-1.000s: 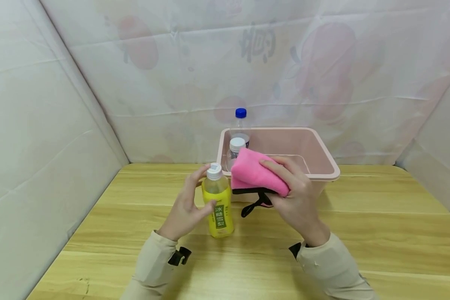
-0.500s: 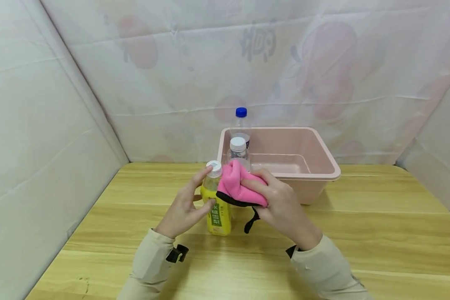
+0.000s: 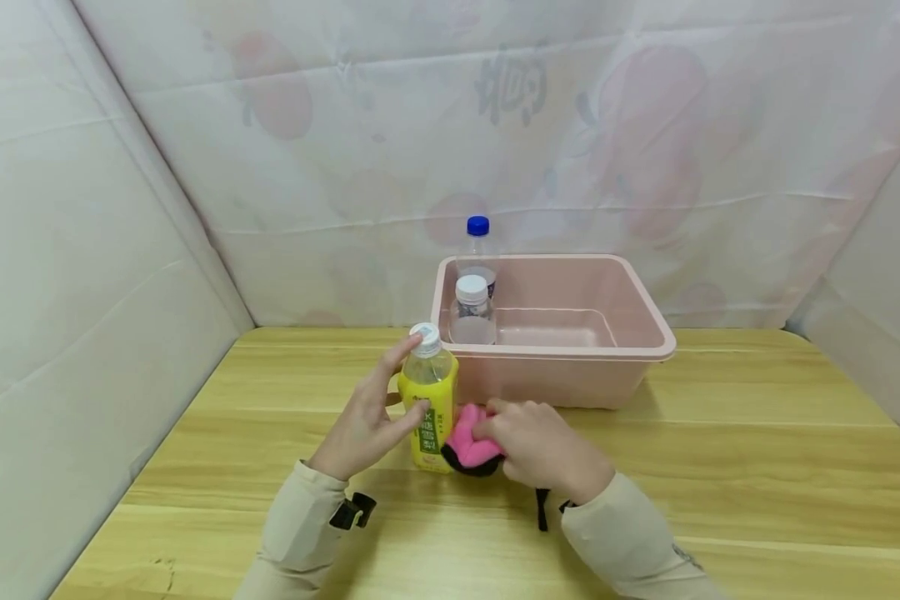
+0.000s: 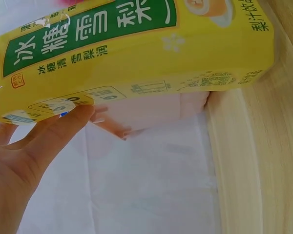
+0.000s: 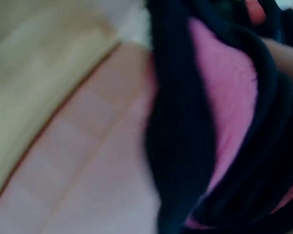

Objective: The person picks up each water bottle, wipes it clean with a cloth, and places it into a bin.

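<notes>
My left hand (image 3: pixel 356 429) holds a yellow-labelled drink bottle (image 3: pixel 437 392) upright on the table. Its index finger reaches to the white cap (image 3: pixel 426 336), and the thumb lies against the label. Close up in the left wrist view, the drink bottle (image 4: pixel 136 73) shows its green label panel with the hand's fingers along its side. A bunched pink cloth (image 3: pixel 468 437) with black edging is gripped in my right hand (image 3: pixel 551 450), next to the bottle's lower right side. The right wrist view is blurred, showing the pink cloth (image 5: pixel 229 87) and its black trim.
Behind the hands stands a pale pink plastic basin (image 3: pixel 555 379). Inside its left end are a white-capped clear bottle (image 3: pixel 472 327) and a blue-capped clear bottle (image 3: pixel 477 247). Fabric walls (image 3: pixel 390 167) enclose the wooden table (image 3: pixel 757 467) at the back and sides.
The right hand has carried the pink cloth down and left, from the basin's front rim to the bottle's lower right side. The left hand has stayed on the bottle.
</notes>
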The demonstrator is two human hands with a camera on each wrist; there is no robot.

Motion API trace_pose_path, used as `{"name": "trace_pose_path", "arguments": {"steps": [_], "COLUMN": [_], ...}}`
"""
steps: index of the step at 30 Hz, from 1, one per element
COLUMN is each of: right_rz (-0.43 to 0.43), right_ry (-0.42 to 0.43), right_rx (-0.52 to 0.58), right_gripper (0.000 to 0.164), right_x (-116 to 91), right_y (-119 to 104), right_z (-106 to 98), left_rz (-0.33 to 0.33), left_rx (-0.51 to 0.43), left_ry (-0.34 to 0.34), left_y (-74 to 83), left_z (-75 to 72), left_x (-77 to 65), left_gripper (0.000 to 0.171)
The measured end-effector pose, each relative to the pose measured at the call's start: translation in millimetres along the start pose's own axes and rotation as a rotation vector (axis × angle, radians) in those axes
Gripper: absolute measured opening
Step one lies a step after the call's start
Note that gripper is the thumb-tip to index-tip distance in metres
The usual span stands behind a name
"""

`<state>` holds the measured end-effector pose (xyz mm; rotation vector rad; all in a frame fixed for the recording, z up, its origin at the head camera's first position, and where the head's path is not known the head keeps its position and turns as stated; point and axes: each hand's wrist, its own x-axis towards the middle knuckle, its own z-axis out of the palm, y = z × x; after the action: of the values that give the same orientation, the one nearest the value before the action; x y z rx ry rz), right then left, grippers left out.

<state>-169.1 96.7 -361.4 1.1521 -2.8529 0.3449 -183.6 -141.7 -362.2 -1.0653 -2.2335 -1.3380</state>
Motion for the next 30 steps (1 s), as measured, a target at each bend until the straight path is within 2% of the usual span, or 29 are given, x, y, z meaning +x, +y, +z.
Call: {"name": "trace_pose_path", "arguments": {"steps": [2,4,8,11,14,17,22,30], "right_rz": [0.009,0.017,0.036,0.030,0.005,-0.007,-0.065,-0.158], "right_ry": [-0.082,-0.128,-0.132,-0.101,-0.008,0.134,0.394,0.730], "right_rx": [-0.009,-0.004,-0.009,-0.044,-0.087,-0.094,-0.043,0.111], "right_gripper": [0.034,0.034,0.039,0.040,0.041,0.045,0.054,0.059], "right_x": [0,0,-2,-4,-5,-6,-4,0], "right_y": [-2,-3,-2,2,6,8,9,8], "right_z": [5,8,7,3,-2,-7,-14,-21], "left_rz": [0.004,0.006,-0.005,-0.011,-0.012,-0.008,-0.007,-0.016], "left_rx": [-0.003,-0.006,-0.012,-0.014,-0.012,-0.012,-0.006,0.005], "left_ry": [-0.005,-0.006,-0.008,-0.013,-0.013,-0.012,-0.017,-0.015], "left_y": [-0.2,-0.5,-1.0,-1.0,-1.0,-0.7,-0.2,0.5], "left_z": [0.8,1.5,2.5,3.4,3.8,3.7,2.9,2.7], "left_x": [0.4,0.7,1.2,1.6,1.7,1.7,1.4,0.5], "left_gripper": [0.079,0.078,0.079,0.079,0.079,0.080,0.080,0.081]}}
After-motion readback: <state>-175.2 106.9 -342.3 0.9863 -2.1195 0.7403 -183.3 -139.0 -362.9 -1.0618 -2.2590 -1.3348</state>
